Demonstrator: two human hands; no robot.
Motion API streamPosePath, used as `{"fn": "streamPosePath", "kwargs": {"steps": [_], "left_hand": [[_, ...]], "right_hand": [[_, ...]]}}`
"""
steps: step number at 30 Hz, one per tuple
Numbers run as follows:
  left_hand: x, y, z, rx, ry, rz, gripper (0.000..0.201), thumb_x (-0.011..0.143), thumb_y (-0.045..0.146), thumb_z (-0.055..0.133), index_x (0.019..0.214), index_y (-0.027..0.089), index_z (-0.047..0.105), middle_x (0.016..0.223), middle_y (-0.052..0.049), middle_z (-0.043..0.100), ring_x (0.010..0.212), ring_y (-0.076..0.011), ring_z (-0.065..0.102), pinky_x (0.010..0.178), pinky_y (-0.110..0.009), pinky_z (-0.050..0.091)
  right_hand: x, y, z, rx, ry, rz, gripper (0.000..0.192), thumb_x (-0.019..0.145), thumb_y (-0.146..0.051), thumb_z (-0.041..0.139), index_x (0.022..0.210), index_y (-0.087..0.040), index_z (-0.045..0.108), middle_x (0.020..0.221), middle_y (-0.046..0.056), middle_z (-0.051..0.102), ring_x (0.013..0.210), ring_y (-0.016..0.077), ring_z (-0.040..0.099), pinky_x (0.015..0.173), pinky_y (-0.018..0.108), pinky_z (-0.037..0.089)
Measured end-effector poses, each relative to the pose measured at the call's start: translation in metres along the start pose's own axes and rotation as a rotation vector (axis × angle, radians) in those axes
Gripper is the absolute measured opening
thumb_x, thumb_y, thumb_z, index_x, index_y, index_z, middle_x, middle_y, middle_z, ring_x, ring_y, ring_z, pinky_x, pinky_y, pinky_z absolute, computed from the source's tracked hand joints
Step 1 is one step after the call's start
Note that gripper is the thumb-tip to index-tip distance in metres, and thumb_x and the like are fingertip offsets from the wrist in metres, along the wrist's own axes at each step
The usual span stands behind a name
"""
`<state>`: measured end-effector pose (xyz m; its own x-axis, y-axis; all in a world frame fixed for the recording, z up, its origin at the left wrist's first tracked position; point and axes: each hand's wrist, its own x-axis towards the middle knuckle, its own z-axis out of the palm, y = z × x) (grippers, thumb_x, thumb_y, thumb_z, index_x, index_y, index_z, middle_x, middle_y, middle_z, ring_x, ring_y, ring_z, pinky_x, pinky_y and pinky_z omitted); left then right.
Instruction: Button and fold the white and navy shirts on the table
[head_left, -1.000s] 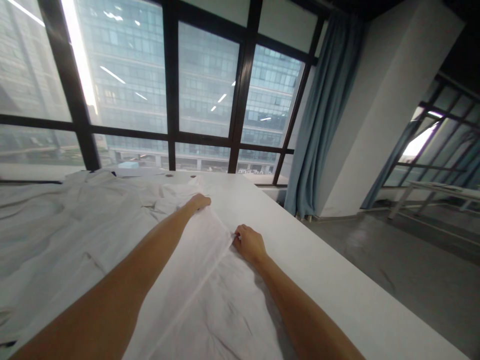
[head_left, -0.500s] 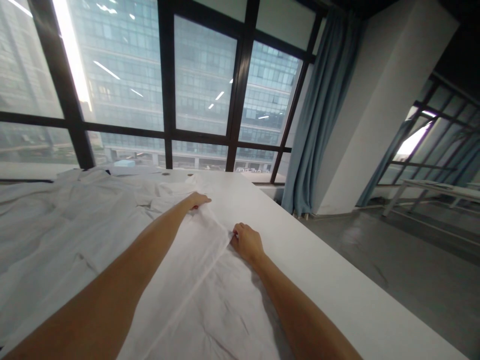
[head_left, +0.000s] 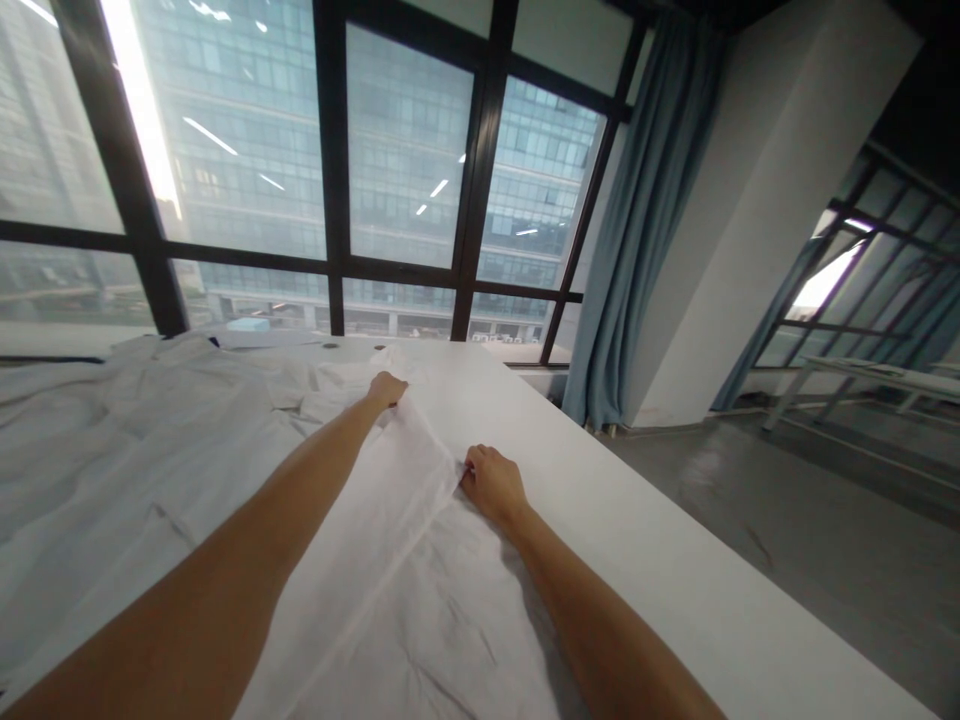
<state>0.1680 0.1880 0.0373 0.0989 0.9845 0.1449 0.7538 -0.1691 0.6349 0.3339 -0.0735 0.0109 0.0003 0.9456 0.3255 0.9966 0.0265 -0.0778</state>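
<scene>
A large white cloth (head_left: 367, 540) lies wrinkled over the table, with a straight seam or fold running along it toward my right hand. My left hand (head_left: 388, 389) reaches far forward, its fingers closed on the cloth's far edge. Nearer to me, my right hand (head_left: 493, 485) pinches the right edge of the cloth where the seam ends. Between the two hands the edge stretches fairly straight. Whether the cloth is a sheet or a garment cannot be made out.
The white table (head_left: 637, 530) extends right of the cloth to a slanting edge. A light blue object (head_left: 247, 325) lies at the far left by the windows. A blue curtain (head_left: 637, 240) hangs beside a white pillar (head_left: 735, 230). Another table (head_left: 885, 375) stands across the grey floor.
My left hand has drawn its fingers in and closed on the cloth edge, shifting slightly back to the left. The right hand stays where it was.
</scene>
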Motion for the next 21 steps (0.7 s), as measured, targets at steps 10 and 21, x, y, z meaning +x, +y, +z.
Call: {"fn": "streamPosePath", "kwargs": {"steps": [10,21], "left_hand": [[-0.02,-0.008,0.012,0.078,-0.156,0.378,0.021,0.082,0.03,0.06,0.098,0.021,0.071,0.105,-0.003,0.072,0.094,-0.0165,0.066,0.086,-0.022,0.048],[-0.028,-0.016,0.012,0.351,-0.14,0.372,0.028,0.081,0.038,0.06,0.103,0.026,0.072,0.106,-0.005,0.07,0.105,-0.0229,0.06,0.094,-0.033,0.041]], "right_hand": [[0.002,0.002,0.006,0.045,0.02,0.133,0.017,0.085,-0.022,0.048,0.096,-0.019,0.061,0.098,0.007,0.066,0.09,0.019,0.058,0.069,0.028,0.037],[-0.001,0.002,0.005,0.106,0.05,0.156,0.015,0.082,-0.023,0.052,0.09,-0.019,0.063,0.097,0.006,0.065,0.085,0.0164,0.057,0.067,0.026,0.037]]}}
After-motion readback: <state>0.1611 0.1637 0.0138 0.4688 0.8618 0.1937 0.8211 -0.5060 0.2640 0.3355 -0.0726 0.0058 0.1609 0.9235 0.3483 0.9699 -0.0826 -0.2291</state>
